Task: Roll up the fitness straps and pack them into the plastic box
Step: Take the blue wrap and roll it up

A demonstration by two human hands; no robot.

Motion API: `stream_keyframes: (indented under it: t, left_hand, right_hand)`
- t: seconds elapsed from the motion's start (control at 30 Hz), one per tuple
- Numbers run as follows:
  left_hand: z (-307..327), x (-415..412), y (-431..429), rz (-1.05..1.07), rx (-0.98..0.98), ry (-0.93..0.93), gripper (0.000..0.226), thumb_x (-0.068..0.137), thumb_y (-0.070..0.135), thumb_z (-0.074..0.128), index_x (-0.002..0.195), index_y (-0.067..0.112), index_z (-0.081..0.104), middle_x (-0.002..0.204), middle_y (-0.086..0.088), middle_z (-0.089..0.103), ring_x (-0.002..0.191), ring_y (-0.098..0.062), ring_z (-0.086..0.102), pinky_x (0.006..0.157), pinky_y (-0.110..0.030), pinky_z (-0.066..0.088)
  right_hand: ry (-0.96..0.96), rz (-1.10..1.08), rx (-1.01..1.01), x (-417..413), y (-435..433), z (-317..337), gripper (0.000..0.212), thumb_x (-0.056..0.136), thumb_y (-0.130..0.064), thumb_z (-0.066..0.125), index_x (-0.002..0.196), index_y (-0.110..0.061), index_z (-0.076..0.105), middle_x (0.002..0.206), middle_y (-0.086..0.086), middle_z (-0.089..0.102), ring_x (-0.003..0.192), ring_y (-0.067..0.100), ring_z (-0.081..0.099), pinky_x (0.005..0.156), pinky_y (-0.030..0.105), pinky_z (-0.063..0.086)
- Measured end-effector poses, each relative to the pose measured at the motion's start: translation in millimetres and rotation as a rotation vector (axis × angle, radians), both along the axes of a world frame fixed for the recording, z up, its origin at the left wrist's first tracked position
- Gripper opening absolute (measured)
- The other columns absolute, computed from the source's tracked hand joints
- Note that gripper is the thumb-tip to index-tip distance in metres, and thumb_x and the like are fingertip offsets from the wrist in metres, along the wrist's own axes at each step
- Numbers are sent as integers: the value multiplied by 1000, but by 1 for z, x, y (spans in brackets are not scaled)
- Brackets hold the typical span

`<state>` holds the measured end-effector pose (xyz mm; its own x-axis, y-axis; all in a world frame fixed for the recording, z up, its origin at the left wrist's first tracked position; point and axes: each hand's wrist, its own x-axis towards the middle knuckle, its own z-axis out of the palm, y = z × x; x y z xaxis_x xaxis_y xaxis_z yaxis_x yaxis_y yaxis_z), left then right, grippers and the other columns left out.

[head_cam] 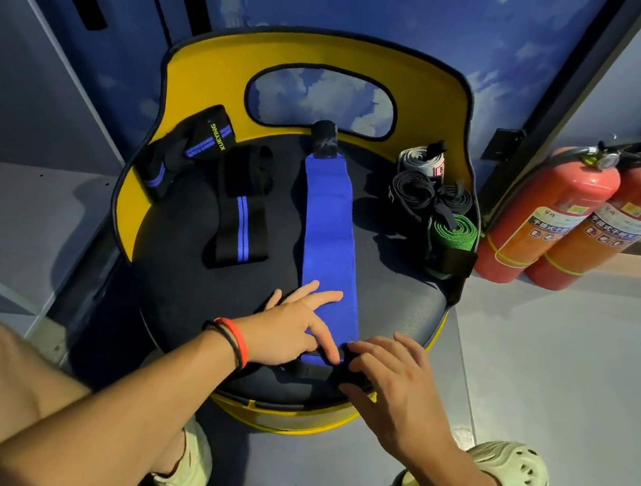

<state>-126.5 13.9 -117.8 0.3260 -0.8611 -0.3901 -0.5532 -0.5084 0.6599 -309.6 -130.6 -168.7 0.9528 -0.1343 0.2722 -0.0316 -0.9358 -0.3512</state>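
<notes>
Fabric of the blue strap (pixel 329 219) lies flat and unrolled along the middle of the black round seat (pixel 172 281) of a yellow chair (pixel 214 55), its far black end reaching the backrest and its near black end (pixel 316 369) at the front edge of the seat. The left hand (pixel 287 330), with red and black wristbands (pixel 235 342) on its wrist, rests on the near part of the blue strap with fingers spread and straight, pressing it down. The right hand (pixel 392 386) lies just beside it on the near black end, fingers slightly bent; whether they pinch the fabric cannot be told. To the left on the seat lies a black strap with blue stripes (pixel 243 208), and farther left a black wrap marked XUEYING (pixel 202 140) leans against the backrest. On the right side sit rolled straps close together: a grey-white roll (pixel 420 158), black rolls (pixel 414 190) and a green roll (pixel 453 232). Two red fire extinguishers (pixel 546 225) stand on the floor right of the chair.
</notes>
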Motion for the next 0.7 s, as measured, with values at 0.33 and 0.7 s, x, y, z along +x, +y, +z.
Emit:
stream_keyframes:
  t: [0.33,0.7]
  left_hand:
    - [-14,-14,22,83,-72,-141,8,97,31,64,95,33,71,161,20,27,154,-2,2,125,-49,-5]
    - [-13,-20,32,120,-78,-105,23,103,33,50,93,27,71,164,20,24,153,-1,0,126,-39,-3]
  right_hand:
    - [30,25,12,0,1,-3,31,91,-39,69,120,-27,67,107,-9,61,92,17,55,81,30,46]
    - [43,29,93,0,6,-9,39,99,-47,51,120,-24,75,112,-8,68,95,16,63,77,30,53]
